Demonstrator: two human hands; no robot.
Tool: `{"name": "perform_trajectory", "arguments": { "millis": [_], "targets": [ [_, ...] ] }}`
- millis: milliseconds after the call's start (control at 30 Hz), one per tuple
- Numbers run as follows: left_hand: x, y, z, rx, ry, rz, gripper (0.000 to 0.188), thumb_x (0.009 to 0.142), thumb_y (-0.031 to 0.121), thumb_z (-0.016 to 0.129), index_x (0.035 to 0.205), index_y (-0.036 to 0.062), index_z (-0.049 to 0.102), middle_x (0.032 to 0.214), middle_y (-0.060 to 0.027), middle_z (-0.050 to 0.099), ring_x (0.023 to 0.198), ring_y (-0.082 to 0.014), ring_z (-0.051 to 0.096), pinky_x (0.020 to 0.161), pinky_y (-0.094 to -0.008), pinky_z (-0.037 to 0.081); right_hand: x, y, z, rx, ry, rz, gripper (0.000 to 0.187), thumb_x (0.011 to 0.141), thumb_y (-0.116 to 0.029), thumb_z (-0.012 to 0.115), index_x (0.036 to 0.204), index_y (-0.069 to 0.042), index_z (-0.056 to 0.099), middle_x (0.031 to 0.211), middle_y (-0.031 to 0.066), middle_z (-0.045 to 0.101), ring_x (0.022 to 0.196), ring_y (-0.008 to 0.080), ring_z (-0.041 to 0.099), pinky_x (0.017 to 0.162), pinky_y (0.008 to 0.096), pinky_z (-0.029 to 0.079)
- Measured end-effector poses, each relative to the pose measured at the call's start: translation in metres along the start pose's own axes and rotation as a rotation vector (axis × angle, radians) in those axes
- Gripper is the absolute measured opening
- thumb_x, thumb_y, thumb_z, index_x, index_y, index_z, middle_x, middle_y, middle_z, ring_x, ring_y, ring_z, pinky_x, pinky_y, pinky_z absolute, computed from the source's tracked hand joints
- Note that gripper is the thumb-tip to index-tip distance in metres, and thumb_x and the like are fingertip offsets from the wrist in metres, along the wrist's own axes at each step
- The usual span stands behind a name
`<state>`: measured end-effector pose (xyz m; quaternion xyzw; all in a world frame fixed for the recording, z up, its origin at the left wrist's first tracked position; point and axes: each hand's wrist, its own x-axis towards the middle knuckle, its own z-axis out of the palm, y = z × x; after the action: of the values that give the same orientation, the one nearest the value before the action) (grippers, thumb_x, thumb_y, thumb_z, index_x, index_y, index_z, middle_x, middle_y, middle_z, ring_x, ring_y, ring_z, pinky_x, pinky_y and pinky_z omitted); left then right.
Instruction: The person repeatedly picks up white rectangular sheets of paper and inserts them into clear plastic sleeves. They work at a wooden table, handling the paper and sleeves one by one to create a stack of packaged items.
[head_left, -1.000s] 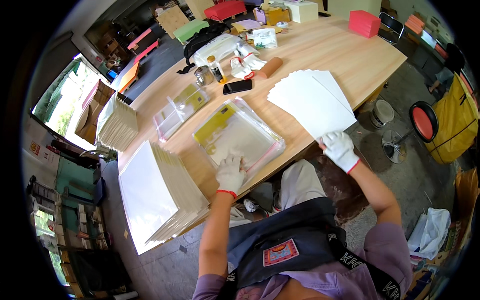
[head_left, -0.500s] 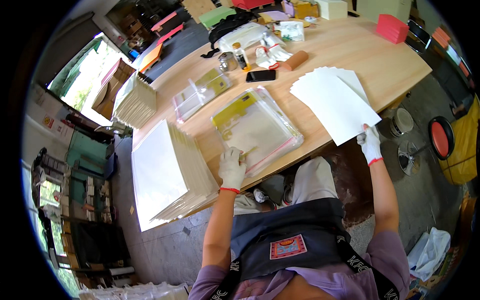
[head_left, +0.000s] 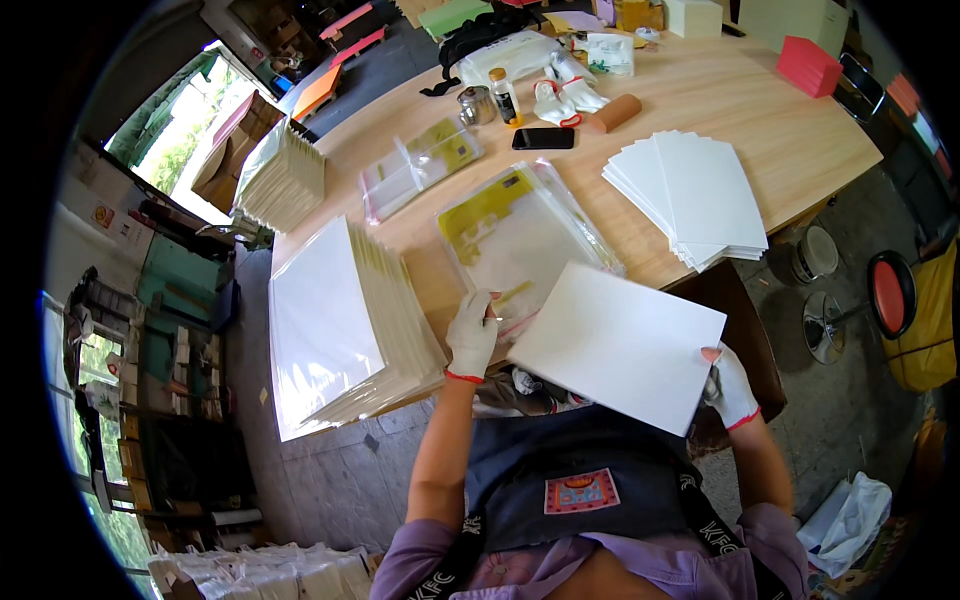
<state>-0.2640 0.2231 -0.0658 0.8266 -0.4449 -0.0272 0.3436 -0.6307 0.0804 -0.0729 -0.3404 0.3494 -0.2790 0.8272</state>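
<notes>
My right hand (head_left: 732, 388), in a white fingertip-less glove with a red cuff, grips a white sheet of board (head_left: 620, 345) by its right edge. The sheet is held over my lap, its far left part overlapping the table edge. My left hand (head_left: 473, 335), gloved alike, has its thumb and fingers closed at the near left corner of a pile of clear plastic sleeves (head_left: 520, 235); it seems to pinch the top sleeve. On the right of the table lies a fanned stack of white sheets (head_left: 700, 195). To the left stands a tall stack of sleeved white sheets (head_left: 325, 320).
Behind the sleeves lie a tied sleeve bundle (head_left: 420, 168), a black phone (head_left: 543, 139), a bottle (head_left: 505, 98), a metal pot (head_left: 476, 105), spare gloves (head_left: 570, 95) and a brown roll (head_left: 614, 113). Another sheet stack (head_left: 283, 178) stands far left. A red block (head_left: 810, 67) sits far right.
My right hand has drawn one white sheet off the fanned stack and brought it left and nearer, beside the plastic sleeves. My left hand stays at the sleeves' corner.
</notes>
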Motion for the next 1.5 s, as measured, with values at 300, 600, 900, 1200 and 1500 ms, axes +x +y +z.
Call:
{"name": "perform_trajectory", "arguments": {
  "millis": [300, 600, 900, 1200, 1500],
  "targets": [
    [0.005, 0.004, -0.007, -0.253, -0.084, 0.214, 0.029, 0.078, -0.005, 0.046, 0.099, 0.0095, 0.06, 0.087, -0.0102, 0.057, 0.073, -0.0236, 0.056, 0.064, -0.029, 0.045, 0.003, 0.032, 0.016, 0.193, 0.18, -0.029, 0.02, 0.083, -0.017, 0.053, 0.1, -0.006, 0.052, 0.076, 0.0023, 0.06, 0.054, 0.0106, 0.056, 0.042, 0.0202, 0.043],
    [-0.028, 0.018, 0.025, -0.217, 0.23, 0.132, 0.048, 0.076, -0.003, 0.054, 0.122, 0.012, 0.049, 0.089, -0.0087, 0.056, 0.075, -0.0201, 0.058, 0.065, -0.0286, 0.046, -0.012, 0.043, 0.043, 0.179, 0.097, -0.032, 0.017, 0.087, -0.02, 0.053, 0.1, -0.01, 0.049, 0.069, 0.0026, 0.055, 0.042, 0.0098, 0.048, 0.037, 0.0208, 0.035],
    [-0.045, 0.014, 0.15, -1.916, -0.452, -0.847, 0.03, 0.085, 0.004, 0.05, 0.115, -0.0012, 0.049, 0.097, -0.0067, 0.059, 0.084, -0.0147, 0.058, 0.071, -0.0262, 0.049, -0.04, 0.025, 0.059, 0.058, -0.057, -0.042, 0.025, 0.09, -0.026, 0.052, 0.106, -0.007, 0.047, 0.08, 0.0069, 0.058, 0.053, 0.0132, 0.057, 0.04, 0.0235, 0.042],
    [-0.106, 0.037, 0.169, -1.42, 0.023, -0.645, 0.019, 0.088, 0.009, 0.051, 0.102, -0.0006, 0.059, 0.094, -0.0068, 0.061, 0.082, -0.0129, 0.058, 0.071, -0.0269, 0.049, 0.05, 0.102, 0.076, 0.444, -0.092, 0.099, 0.031, 0.092, -0.015, 0.045, 0.12, -0.002, 0.042, 0.113, 0.0106, 0.051, 0.105, 0.0224, 0.052, 0.088, 0.0409, 0.05],
    [-0.103, 0.038, 0.085, -1.26, -0.292, -0.95, 0.019, 0.089, 0.011, 0.047, 0.105, 0.0027, 0.055, 0.094, -0.0099, 0.06, 0.081, -0.0204, 0.061, 0.064, -0.0328, 0.054, 0.054, 0.077, 0.107, -0.215, -0.317, 0.195, 0.03, 0.094, -0.02, 0.044, 0.118, -0.003, 0.048, 0.086, 0.0081, 0.06, 0.067, 0.0153, 0.06, 0.065, 0.0268, 0.051]
  ]
}}
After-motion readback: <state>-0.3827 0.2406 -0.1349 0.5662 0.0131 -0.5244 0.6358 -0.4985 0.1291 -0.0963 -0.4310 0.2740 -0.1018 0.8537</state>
